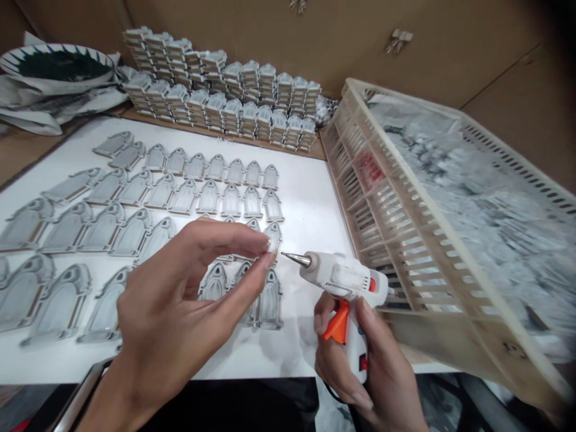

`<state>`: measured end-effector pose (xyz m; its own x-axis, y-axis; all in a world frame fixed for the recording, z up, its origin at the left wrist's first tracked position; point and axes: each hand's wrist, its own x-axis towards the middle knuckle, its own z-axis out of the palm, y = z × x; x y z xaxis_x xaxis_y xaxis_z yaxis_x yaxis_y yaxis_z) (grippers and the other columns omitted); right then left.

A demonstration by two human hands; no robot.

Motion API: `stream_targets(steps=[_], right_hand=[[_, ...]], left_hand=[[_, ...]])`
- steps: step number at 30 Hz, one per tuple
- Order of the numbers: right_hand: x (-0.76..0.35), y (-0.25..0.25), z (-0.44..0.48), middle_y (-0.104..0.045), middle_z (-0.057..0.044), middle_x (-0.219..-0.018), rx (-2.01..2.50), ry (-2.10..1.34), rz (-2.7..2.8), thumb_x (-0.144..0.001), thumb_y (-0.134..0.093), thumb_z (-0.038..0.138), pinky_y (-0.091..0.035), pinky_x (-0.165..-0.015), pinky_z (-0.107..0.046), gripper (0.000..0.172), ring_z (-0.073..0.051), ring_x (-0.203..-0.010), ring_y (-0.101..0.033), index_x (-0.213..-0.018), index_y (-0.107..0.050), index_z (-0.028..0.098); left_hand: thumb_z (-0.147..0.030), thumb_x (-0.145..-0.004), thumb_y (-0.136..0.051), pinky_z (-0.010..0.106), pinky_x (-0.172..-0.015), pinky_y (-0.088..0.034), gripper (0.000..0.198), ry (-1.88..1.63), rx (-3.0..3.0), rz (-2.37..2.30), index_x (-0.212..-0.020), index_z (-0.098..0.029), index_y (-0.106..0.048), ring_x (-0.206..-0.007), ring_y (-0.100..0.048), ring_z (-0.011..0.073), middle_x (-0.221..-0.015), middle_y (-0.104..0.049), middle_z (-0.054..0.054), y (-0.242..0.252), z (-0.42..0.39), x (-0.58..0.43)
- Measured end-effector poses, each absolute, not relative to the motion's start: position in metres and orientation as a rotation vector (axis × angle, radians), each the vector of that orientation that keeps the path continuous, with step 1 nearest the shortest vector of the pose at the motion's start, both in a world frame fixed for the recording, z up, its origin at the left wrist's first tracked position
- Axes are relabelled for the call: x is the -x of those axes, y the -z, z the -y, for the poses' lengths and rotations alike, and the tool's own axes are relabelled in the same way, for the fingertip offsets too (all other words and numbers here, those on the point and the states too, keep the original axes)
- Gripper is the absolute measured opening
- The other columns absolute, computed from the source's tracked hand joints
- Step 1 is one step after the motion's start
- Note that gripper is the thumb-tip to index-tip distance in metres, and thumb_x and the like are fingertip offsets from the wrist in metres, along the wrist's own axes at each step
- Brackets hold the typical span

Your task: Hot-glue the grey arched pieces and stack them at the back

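Note:
My left hand (180,300) pinches a small white piece (272,243) between thumb and fingertips, just above the rows of grey arched pieces (209,197) lying on a white board (310,204). My right hand (366,360) grips a white hot glue gun (344,279) with an orange trigger (335,321). Its metal nozzle (296,258) points left, close to the pinched piece and not touching it. One arched piece (272,235) lies directly under my left fingertips, partly hidden by them.
Stacks of arched pieces (220,90) stand in rows behind the board. A cream plastic crate (432,204) full of grey parts leans at the right, close to my right hand. A patterned bowl (56,63) rests on crumpled paper at the far left, before cardboard walls.

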<state>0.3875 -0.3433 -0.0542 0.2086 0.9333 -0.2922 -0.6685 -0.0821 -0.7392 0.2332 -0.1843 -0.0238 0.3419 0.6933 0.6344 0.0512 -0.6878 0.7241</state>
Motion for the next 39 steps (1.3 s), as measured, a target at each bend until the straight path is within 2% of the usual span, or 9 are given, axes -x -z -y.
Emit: stream_targets(steps=[10, 14, 18, 26, 33, 39], right_hand=[[-0.388, 0.052, 0.343, -0.038, 0.011, -0.041, 0.973, -1.382, 0.361, -0.114, -0.054, 0.063, -0.027, -0.039, -0.018, 0.052, -0.007, -0.033, -0.018, -0.099, -0.076, 0.018], [-0.387, 0.055, 0.344, -0.038, 0.011, -0.041, 0.941, -1.372, 0.370, -0.116, -0.049, 0.060, -0.027, -0.039, -0.017, 0.053, -0.006, -0.032, -0.019, -0.099, -0.076, 0.018], [-0.386, 0.057, 0.345, -0.038, 0.011, -0.041, 0.936, -1.359, 0.371, -0.117, -0.048, 0.059, -0.027, -0.039, -0.016, 0.052, -0.006, -0.031, -0.018, -0.099, -0.075, 0.017], [-0.388, 0.058, 0.344, -0.038, 0.011, -0.041, 0.949, -1.363, 0.380, -0.117, -0.047, 0.060, -0.025, -0.038, -0.017, 0.053, -0.006, -0.031, -0.018, -0.099, -0.073, 0.018], [-0.387, 0.057, 0.344, -0.036, 0.011, -0.041, 0.934, -1.364, 0.380, -0.118, -0.045, 0.059, -0.026, -0.038, -0.016, 0.054, -0.006, -0.032, -0.018, -0.100, -0.076, 0.018], [-0.387, 0.057, 0.344, -0.036, 0.011, -0.041, 0.932, -1.380, 0.381, -0.116, -0.048, 0.060, -0.024, -0.038, -0.017, 0.053, -0.006, -0.031, -0.018, -0.100, -0.075, 0.017]], left_hand=[[-0.013, -0.104, -0.071, 0.031, -0.077, -0.075, 0.023, -1.362, -2.021, -0.671, -0.118, -0.031, -0.074, -0.086, -0.077, 0.0136, -0.104, -0.078, -0.007, 0.024, 0.183, -0.234], [-0.013, -0.104, -0.071, 0.030, -0.080, -0.075, 0.023, -1.353, -2.037, -0.685, -0.118, -0.031, -0.073, -0.088, -0.076, 0.0126, -0.106, -0.077, -0.008, 0.024, 0.183, -0.233], [-0.016, -0.104, -0.071, 0.035, -0.081, -0.075, 0.023, -1.356, -2.040, -0.708, -0.118, -0.034, -0.074, -0.087, -0.077, 0.0149, -0.104, -0.078, -0.008, 0.023, 0.184, -0.232], [-0.015, -0.102, -0.072, 0.037, -0.076, -0.077, 0.024, -1.383, -2.010, -0.687, -0.118, -0.033, -0.076, -0.085, -0.079, 0.0183, -0.103, -0.079, -0.005, 0.023, 0.185, -0.234], [-0.018, -0.102, -0.072, 0.035, -0.076, -0.078, 0.021, -1.369, -1.982, -0.718, -0.115, -0.034, -0.075, -0.085, -0.080, 0.0172, -0.102, -0.079, -0.006, 0.022, 0.186, -0.233], [-0.012, -0.101, -0.071, 0.037, -0.082, -0.077, 0.020, -1.317, -1.991, -0.665, -0.111, -0.029, -0.074, -0.090, -0.079, 0.0171, -0.099, -0.079, -0.005, 0.014, 0.178, -0.226]])
